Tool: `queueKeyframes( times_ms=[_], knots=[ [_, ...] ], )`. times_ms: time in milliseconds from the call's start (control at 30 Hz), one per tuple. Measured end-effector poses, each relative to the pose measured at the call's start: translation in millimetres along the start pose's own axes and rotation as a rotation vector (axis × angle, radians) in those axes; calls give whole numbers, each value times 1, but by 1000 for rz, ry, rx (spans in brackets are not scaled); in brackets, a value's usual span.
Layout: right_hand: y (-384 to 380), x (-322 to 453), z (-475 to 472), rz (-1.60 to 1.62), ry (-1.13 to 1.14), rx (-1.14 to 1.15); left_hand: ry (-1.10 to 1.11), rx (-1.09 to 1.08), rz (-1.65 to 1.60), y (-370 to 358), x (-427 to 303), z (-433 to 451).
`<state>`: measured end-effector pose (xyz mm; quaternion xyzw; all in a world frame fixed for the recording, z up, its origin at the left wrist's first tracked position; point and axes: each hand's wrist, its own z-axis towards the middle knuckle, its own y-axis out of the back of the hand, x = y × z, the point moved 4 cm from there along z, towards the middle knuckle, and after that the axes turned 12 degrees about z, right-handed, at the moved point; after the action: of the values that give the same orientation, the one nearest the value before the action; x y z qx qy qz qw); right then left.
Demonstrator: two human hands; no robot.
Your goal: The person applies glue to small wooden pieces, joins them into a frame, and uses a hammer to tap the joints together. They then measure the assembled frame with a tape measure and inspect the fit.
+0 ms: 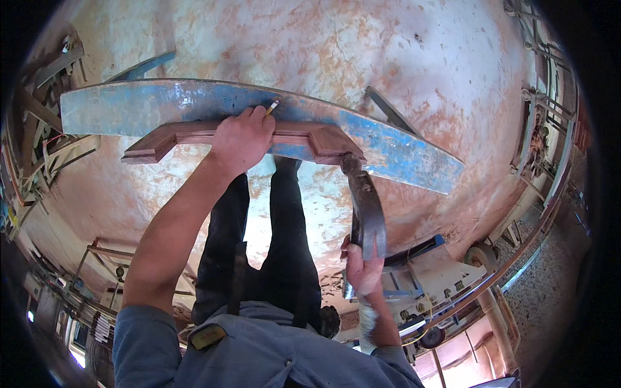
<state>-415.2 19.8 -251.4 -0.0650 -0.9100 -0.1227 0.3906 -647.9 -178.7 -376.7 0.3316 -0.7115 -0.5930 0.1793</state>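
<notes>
A three-sided frame (196,130) of reddish-brown moulded wood lies across a worn, blue-painted plank (412,160), its two short sides towards me. My left hand (244,137) grips the long rail of the frame. A thin cigarette (272,107) sticks out between the fingers of that hand. In my right hand (365,271) is a hammer (367,208), held by the lower handle and blurred by motion. Its head is at the end of the frame's right short side; whether the two touch, I cannot tell.
Dark legs of the plank's support (393,110) show beyond it. Scrap timber (43,106) is heaped at the left. A woodworking machine (436,276) with a pale table stands at the lower right. Metal framework (538,116) lines the right side. The floor (310,43) is stained and dusty.
</notes>
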Motion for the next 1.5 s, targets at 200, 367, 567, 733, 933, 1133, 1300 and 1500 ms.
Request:
queueKeyframes(
  times_ms=[200, 367, 567, 733, 933, 1133, 1300, 1500],
  knots=[
    [32, 9, 19, 607, -167, -46, 7, -28, 16, -1, 1, 0],
    [60, -25, 77, 483, -356, -187, 24, -14, 57, -4, -1, 1],
    [37, -58, 103, 749, -622, 9, 28, -23, 49, -6, -2, 1],
    [39, -64, 108, 812, -628, 22, 34, -24, 21, -5, 1, 0],
    [31, -59, 112, 790, -630, 61, 44, -25, 18, -6, 0, 0],
    [39, -67, 111, 788, -633, -19, 43, 0, 36, -9, -2, -1],
    [31, -67, 110, 707, -636, 0, 38, -23, 55, -9, -3, -1],
    [32, -64, 110, 748, -605, 11, 39, -36, 42, -8, 0, -2]
  ],
)
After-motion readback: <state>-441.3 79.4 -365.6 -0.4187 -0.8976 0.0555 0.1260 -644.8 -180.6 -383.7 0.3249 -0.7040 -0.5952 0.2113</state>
